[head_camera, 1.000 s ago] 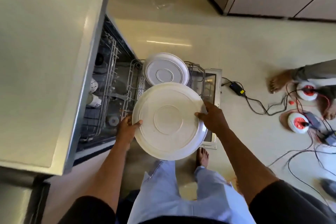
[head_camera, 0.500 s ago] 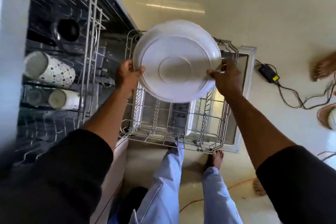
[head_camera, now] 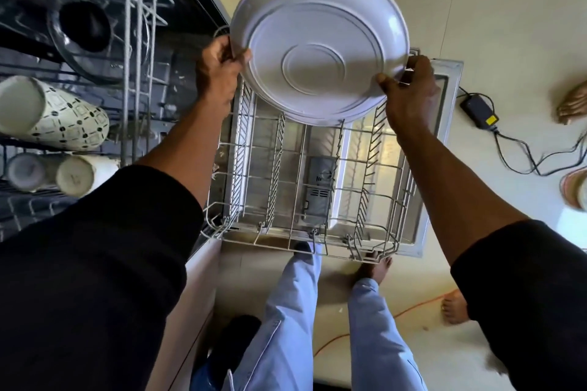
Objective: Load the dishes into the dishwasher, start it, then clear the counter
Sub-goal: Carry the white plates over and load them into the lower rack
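Left hand (head_camera: 219, 73), right hand (head_camera: 409, 92) around plate (head_camera: 317, 41)

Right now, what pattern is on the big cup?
The cup is cream with dark squares and dots; head view.

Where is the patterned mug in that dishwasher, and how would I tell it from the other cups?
Look left of the large white round plate, into the upper wire rack of the open dishwasher. At the picture's left edge a cream ceramic mug lies on its side, just above two other cups. Those are plain white; only this one bears a black geometric pattern.
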